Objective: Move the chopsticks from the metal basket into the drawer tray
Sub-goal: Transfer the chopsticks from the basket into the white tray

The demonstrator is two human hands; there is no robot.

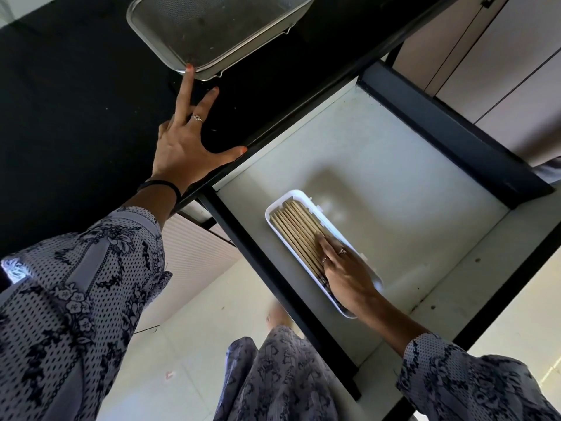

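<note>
The metal mesh basket (158, 47) stands on the black counter at the top, and no chopsticks show inside it. My left hand (185, 147) lies spread on the counter, one straight fingertip touching the basket's near rim. In the open drawer a white tray (274, 208) holds several wooden chopsticks (296, 229) laid side by side. My right hand (346, 268) rests flat on the chopsticks at the tray's near end, fingers straight, and hides their lower ends.
The black counter (76, 101) fills the upper left. The pulled-out drawer (409, 183) has a pale floor and dark sides (449, 135). Beige cabinet fronts (501, 71) stand at the upper right. Pale floor tiles and my patterned clothing lie below.
</note>
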